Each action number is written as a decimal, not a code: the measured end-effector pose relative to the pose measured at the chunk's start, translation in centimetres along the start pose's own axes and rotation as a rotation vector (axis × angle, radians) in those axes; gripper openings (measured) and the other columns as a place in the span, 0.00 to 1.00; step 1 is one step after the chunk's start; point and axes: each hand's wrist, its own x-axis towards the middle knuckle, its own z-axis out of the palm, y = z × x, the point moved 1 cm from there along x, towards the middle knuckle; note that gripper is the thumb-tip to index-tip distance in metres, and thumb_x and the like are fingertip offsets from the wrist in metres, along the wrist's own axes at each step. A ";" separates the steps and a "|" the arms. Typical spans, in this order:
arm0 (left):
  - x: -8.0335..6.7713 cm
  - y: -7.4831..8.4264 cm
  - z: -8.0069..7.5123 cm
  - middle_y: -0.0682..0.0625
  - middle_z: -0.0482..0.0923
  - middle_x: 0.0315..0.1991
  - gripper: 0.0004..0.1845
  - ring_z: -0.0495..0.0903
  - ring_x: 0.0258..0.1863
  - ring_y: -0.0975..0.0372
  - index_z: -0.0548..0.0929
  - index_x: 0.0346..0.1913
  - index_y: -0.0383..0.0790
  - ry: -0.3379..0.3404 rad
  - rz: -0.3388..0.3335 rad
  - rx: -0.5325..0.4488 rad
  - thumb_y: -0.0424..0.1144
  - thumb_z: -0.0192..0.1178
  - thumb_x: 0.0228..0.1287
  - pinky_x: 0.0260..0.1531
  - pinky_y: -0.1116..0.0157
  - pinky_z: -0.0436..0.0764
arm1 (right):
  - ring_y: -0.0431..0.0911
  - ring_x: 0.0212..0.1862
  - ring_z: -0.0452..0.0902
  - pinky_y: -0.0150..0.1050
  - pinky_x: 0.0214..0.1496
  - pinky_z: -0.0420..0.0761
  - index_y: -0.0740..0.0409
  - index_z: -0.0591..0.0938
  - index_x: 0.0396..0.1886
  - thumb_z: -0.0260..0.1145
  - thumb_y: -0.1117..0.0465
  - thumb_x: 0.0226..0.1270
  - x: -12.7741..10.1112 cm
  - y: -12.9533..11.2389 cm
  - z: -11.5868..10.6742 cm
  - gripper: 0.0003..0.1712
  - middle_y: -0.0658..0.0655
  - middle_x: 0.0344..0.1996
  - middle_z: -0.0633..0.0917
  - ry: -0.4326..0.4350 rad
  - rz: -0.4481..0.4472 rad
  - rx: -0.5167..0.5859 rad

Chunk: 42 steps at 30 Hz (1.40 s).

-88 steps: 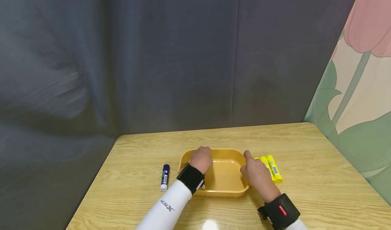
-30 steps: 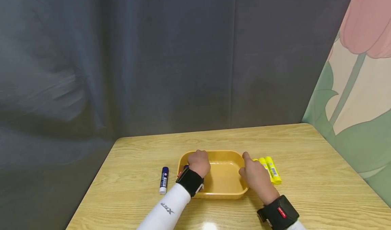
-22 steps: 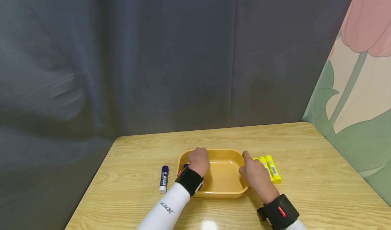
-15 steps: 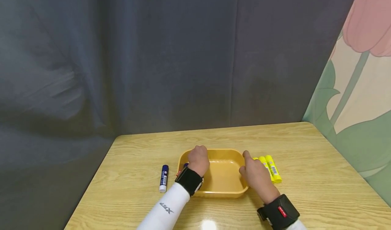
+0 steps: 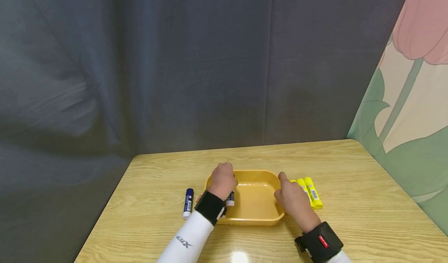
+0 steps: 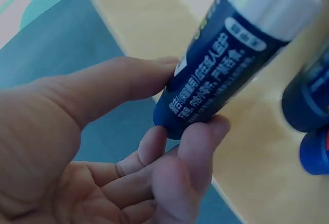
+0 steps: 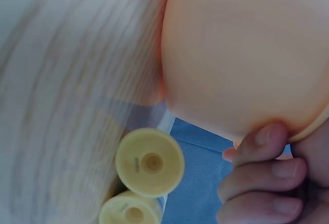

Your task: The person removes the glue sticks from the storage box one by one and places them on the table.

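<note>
Fingers (image 6: 200,147) and thumb of the left hand (image 5: 221,181) pinching a blue glue stick (image 6: 226,59) over the yellow tray (image 5: 257,206), right hand (image 5: 293,201) gripping its rim, light wooden table (image 5: 350,216), dark grey curtain (image 5: 175,68) behind, tulip mural (image 5: 413,80) at right.

A tray (image 5: 257,221) sits mid-table (image 5: 350,224), one glue stick (image 5: 188,203) left, two glue sticks (image 5: 309,192) right.

Head cam: high, looks fwd/down over whole tabletop (image 5: 350,185). L wrist cam: v. close, palm side, on blue glue stick (image 6: 226,59). R wrist cam: v. close, low beside yellow tray (image 7: 247,54). All three share the tray (image 5: 255,204).
</note>
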 end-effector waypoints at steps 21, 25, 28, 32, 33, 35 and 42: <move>-5.2 -0.8 -5.3 0.52 0.62 0.20 0.15 0.66 0.14 0.63 0.73 0.36 0.33 0.115 0.006 -0.377 0.35 0.70 0.59 0.15 0.69 0.62 | 0.47 0.17 0.68 0.36 0.19 0.67 0.69 0.66 0.66 0.61 0.66 0.66 -0.1 0.4 -0.2 0.30 0.56 0.17 0.74 -0.037 0.036 0.024; -6.3 -0.8 -5.3 0.51 0.65 0.20 0.15 0.68 0.14 0.63 0.72 0.40 0.35 0.108 -0.024 -0.399 0.36 0.70 0.60 0.15 0.69 0.64 | 0.46 0.17 0.68 0.36 0.19 0.67 0.69 0.66 0.66 0.61 0.66 0.65 -0.2 0.4 0.0 0.31 0.56 0.17 0.73 -0.032 0.033 0.022; -6.9 -0.7 -5.3 0.49 0.69 0.21 0.17 0.70 0.15 0.62 0.72 0.41 0.36 0.107 -0.054 -0.414 0.37 0.71 0.60 0.15 0.69 0.68 | 0.46 0.16 0.67 0.36 0.18 0.66 0.69 0.66 0.65 0.61 0.66 0.65 -0.2 0.4 0.0 0.30 0.56 0.16 0.73 -0.018 0.027 0.012; -7.4 -0.8 -5.5 0.48 0.73 0.24 0.17 0.72 0.18 0.61 0.72 0.41 0.37 0.109 -0.077 -0.426 0.38 0.71 0.60 0.17 0.68 0.70 | 0.47 0.17 0.68 0.37 0.18 0.66 0.69 0.67 0.65 0.61 0.66 0.65 0.0 0.4 -0.1 0.29 0.56 0.17 0.73 -0.014 0.022 0.002; -7.5 -0.8 -5.5 0.48 0.73 0.25 0.17 0.72 0.18 0.61 0.72 0.41 0.37 0.110 -0.081 -0.427 0.38 0.71 0.60 0.17 0.68 0.70 | 0.47 0.17 0.68 0.37 0.18 0.66 0.69 0.67 0.65 0.60 0.66 0.65 0.0 0.4 -0.1 0.29 0.56 0.17 0.73 -0.017 0.023 0.003; -7.6 -1.0 -5.4 0.48 0.75 0.27 0.17 0.73 0.19 0.62 0.72 0.41 0.38 0.116 -0.086 -0.431 0.38 0.71 0.59 0.18 0.68 0.71 | 0.47 0.17 0.68 0.37 0.19 0.67 0.69 0.66 0.65 0.60 0.66 0.65 0.1 0.4 -0.1 0.30 0.56 0.17 0.73 -0.021 0.025 0.003; -7.8 -2.2 -5.9 0.49 0.77 0.28 0.16 0.73 0.19 0.62 0.72 0.39 0.40 0.159 -0.073 -0.424 0.38 0.72 0.59 0.18 0.66 0.71 | 0.46 0.16 0.67 0.36 0.19 0.67 0.69 0.67 0.64 0.61 0.66 0.65 0.1 0.4 0.0 0.29 0.55 0.16 0.73 -0.027 0.014 0.015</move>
